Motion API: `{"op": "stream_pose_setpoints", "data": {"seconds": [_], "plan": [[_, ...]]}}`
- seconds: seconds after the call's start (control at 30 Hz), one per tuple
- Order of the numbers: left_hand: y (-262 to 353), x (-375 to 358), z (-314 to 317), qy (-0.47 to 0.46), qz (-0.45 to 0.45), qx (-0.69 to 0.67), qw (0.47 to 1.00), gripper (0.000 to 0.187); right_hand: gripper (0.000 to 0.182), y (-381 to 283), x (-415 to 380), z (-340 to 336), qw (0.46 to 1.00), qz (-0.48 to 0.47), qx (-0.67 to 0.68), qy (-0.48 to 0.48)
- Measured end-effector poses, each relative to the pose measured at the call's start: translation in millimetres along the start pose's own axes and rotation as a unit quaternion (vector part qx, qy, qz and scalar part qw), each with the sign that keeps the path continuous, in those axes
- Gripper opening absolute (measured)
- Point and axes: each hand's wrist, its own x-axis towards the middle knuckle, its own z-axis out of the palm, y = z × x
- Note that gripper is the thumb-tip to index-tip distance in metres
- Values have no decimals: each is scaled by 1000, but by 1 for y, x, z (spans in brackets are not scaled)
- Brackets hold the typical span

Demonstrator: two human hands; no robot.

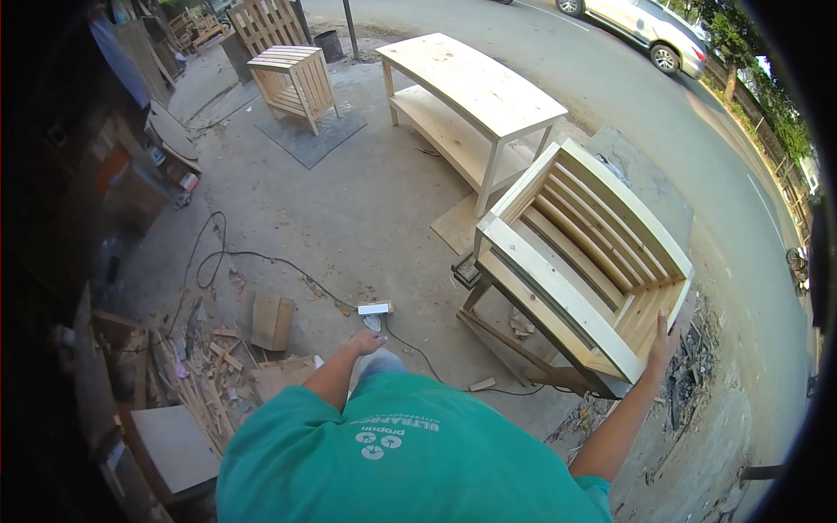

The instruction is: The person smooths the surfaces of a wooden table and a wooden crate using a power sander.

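Note:
On the right, a pale slatted wooden furniture frame point(558, 261) rests tilted on a dark wooden stand point(514, 327). My right hand point(664, 342) grips the near right end of this frame, with the fingers at its top edge. My left hand point(368, 341) is low in front of my body, away from the frame, its fingers curled in. Whether anything is in the left hand is hidden. Just beyond it lie a small whitish piece point(373, 322) and a white-topped block point(375, 309) with dark cable beside it.
A pale two-level wooden table point(475, 83) stands beyond the frame. Farther back is a small slatted stand point(296, 83) on a grey sheet. Black cable point(261, 254) crosses the concrete. Wood scraps point(209, 383) and a cardboard box point(267, 320) lie at left. A car point(645, 30) is on the road.

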Motion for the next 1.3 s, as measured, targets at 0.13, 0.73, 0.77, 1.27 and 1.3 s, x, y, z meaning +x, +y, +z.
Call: {"op": "stream_pose_setpoints", "data": {"seconds": [0.13,0.73,0.77,1.27,1.3], "plan": [[-32,3,-22,30,-3,-62,998,65,57,-1,0,-3,998,-44,-46,8],[-266,11,-99,44,-147,-249,956,66,70,-24,10,16,884,184,-422,74],[-272,11,-93,40,-156,-246,956,66,73,-40,7,17,871,221,-436,44],[-272,17,-117,-30,-145,-172,974,57,87,48,25,-28,923,224,-296,103],[-278,30,-126,-22,-148,-185,971,58,88,58,25,-38,929,217,-286,94]]}}
